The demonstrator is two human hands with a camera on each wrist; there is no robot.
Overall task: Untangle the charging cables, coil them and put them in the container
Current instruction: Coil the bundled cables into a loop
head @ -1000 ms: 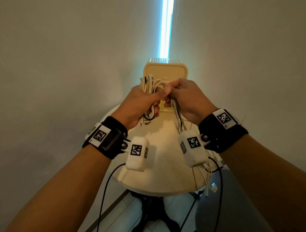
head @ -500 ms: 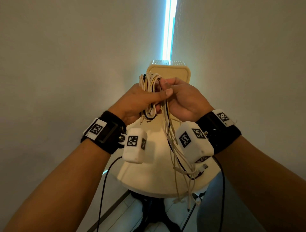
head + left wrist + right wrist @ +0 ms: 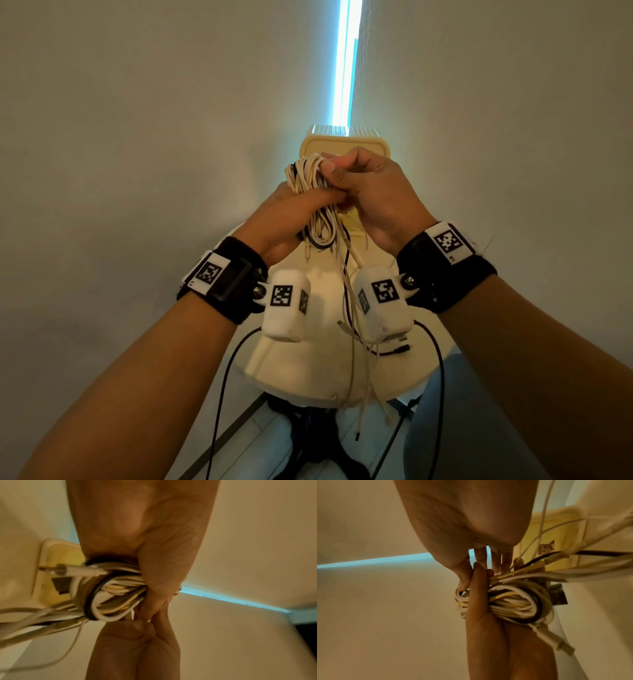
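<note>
A bundle of white, yellow and black charging cables [image 3: 310,178] is coiled in loops and held above the round table. My left hand [image 3: 291,209] grips the coil [image 3: 109,595] round its middle, thumb laid across the front. My right hand [image 3: 356,185] pinches the top loops of the coil [image 3: 510,601] and the strands beside them. Loose cable tails [image 3: 352,308] hang between the wrists down past the table's front edge, plugs dangling. The cream container [image 3: 346,145] sits behind the hands at the table's back; its inside is mostly hidden.
The small round cream table [image 3: 301,373] stands on a dark pedestal [image 3: 308,442] in a wall corner with a bright light strip [image 3: 346,61]. Black wrist-camera leads [image 3: 222,377] hang off both arms. A tiled floor lies below.
The right hand has moved from the side of the coil up to its top loops. The hanging tails have swung left and now dangle between the wrists.
</note>
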